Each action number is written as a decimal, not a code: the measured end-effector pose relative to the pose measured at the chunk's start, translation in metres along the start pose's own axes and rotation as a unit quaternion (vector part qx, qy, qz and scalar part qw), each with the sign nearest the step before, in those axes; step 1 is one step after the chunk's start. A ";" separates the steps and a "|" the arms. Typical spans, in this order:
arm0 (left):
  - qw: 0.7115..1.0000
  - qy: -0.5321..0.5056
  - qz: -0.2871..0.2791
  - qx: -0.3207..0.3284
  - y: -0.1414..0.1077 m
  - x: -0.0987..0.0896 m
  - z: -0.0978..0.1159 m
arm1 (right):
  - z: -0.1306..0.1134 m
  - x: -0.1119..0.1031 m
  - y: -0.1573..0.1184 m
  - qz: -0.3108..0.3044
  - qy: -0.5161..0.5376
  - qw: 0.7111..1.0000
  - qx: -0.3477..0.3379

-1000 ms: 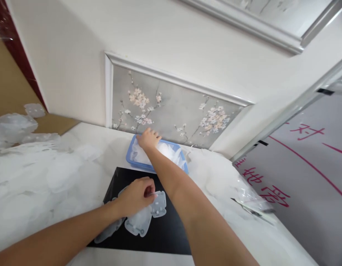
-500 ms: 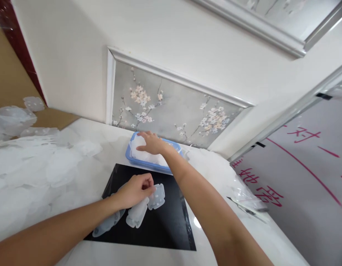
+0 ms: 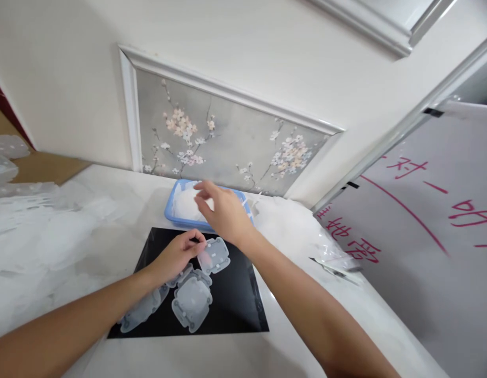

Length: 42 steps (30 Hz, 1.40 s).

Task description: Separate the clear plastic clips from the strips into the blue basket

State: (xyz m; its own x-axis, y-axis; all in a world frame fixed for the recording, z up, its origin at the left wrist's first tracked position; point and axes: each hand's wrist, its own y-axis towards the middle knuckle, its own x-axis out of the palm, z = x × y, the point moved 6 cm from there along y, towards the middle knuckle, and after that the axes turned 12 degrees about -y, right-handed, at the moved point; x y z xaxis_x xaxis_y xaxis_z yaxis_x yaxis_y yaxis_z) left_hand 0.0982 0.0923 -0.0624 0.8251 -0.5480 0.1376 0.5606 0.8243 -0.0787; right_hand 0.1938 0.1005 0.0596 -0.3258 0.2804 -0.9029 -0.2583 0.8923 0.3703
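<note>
My left hand [image 3: 184, 251] is over the black mat [image 3: 239, 299], thumb and forefinger pinched at the corner of a frosted translucent plastic piece [image 3: 215, 257] with notched edges and small pale dots. Nearer to me on the mat lies another such piece [image 3: 192, 302]. Several more overlap beside it, one of them a plastic piece [image 3: 143, 312] below my left wrist. My right hand [image 3: 223, 210] hovers at the front of a blue plastic basket [image 3: 170, 207], its fingers bent and apart from the thumb, with nothing visible between them. White material [image 3: 186, 205] fills the basket; its kind is unclear.
A wide heap of whitish translucent pieces [image 3: 42, 236] covers the table's left side. More white material [image 3: 286, 220] lies right of the basket, near a clear plastic bag [image 3: 338, 247] and a thin dark tool [image 3: 333, 270]. Behind stands a panelled wall [image 3: 227, 142]; a whiteboard [image 3: 424, 252] rises at right.
My right hand has drawn back from inside the basket toward me, its fingers more curled. My left hand has a plastic piece at its fingertips, and the pieces on the mat are more exposed. The view has shifted.
</note>
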 end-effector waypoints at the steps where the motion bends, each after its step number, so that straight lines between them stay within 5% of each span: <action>1: 1.000 -0.003 0.000 0.002 0.000 0.001 0.000 | 0.009 -0.006 -0.020 0.052 0.052 0.997 0.018; 5: 1.000 0.000 -0.006 -0.001 0.000 0.004 0.000 | 0.053 0.002 -0.105 0.234 0.105 0.963 0.078; 9: 1.000 0.007 -0.015 -0.018 -0.004 0.007 0.005 | 0.072 0.033 -0.150 0.244 0.098 0.963 0.051; 23: 0.993 -0.001 -0.063 -0.104 -0.007 0.021 -0.001 | 0.062 0.048 -0.155 0.134 0.195 0.971 0.012; 28: 0.980 0.115 -0.114 -0.118 -0.009 0.018 0.007 | 0.061 0.041 -0.152 0.066 0.272 0.960 0.030; 30: 0.957 0.207 -0.167 -0.116 -0.013 0.016 0.013 | 0.068 0.046 -0.152 0.035 0.405 0.905 0.123; 34: 0.897 0.363 -0.196 -0.157 -0.022 0.009 0.018 | 0.082 0.069 -0.157 0.017 0.636 0.707 0.309; 36: 0.881 0.390 -0.195 -0.181 -0.025 0.008 0.018 | 0.084 0.076 -0.158 0.009 0.689 0.639 0.342; 38: 0.875 0.401 -0.200 -0.183 -0.025 0.011 0.019 | 0.084 0.079 -0.157 -0.007 0.719 0.599 0.353; 42: 0.886 0.384 -0.204 -0.163 -0.021 0.017 0.024 | 0.083 0.080 -0.156 -0.029 0.745 0.565 0.354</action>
State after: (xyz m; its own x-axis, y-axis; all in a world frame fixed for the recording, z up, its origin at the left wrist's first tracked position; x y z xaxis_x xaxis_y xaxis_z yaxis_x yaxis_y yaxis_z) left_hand 0.0984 0.0694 -0.0345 0.2834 -0.8286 -0.4828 0.7100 0.5197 -0.4752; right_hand 0.2831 0.0127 -0.0884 -0.8754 0.1050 0.4718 -0.0513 0.9504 -0.3067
